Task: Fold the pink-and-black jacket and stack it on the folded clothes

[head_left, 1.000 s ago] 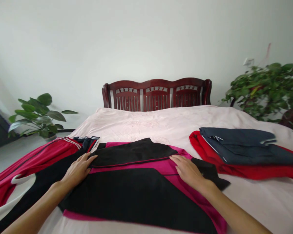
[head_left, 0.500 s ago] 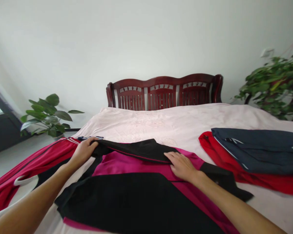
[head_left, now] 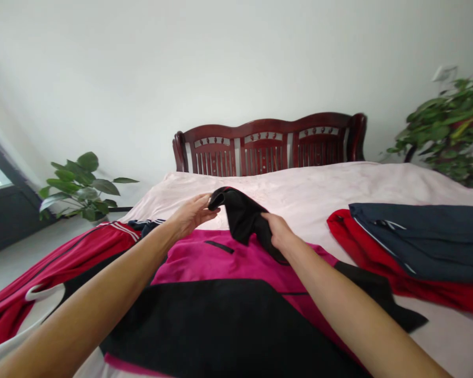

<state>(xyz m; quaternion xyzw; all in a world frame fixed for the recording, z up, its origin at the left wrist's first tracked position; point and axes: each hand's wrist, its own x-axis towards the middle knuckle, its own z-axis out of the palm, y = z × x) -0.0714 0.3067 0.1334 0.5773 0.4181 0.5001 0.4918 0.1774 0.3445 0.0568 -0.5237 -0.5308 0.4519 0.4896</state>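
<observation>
A magenta and black shirt (head_left: 205, 262) lies spread on the bed in front of me, its large black panel toward me. My left hand (head_left: 195, 212) grips the end of a black part of the shirt (head_left: 240, 210), likely a sleeve, raised above the magenta area. Closer to the middle of that part, my right hand (head_left: 278, 231) is closed around the cloth. Between the hands the black cloth arches up and a flap hangs down. Another black section (head_left: 382, 294) of the shirt stretches flat to the right.
A folded navy garment (head_left: 421, 241) rests on a red garment (head_left: 339, 226) at right. Red clothing with white stripes (head_left: 102, 247) and a white-trimmed piece (head_left: 43, 296) lie at left. Beyond the pink bedsheet (head_left: 311, 194) stands a dark wooden headboard (head_left: 264, 149). Plants (head_left: 81, 184) flank the bed.
The black part lay stretched low across the magenta area; now it is raised and bent. My left hand has moved right and up with its end, closer to my right hand.
</observation>
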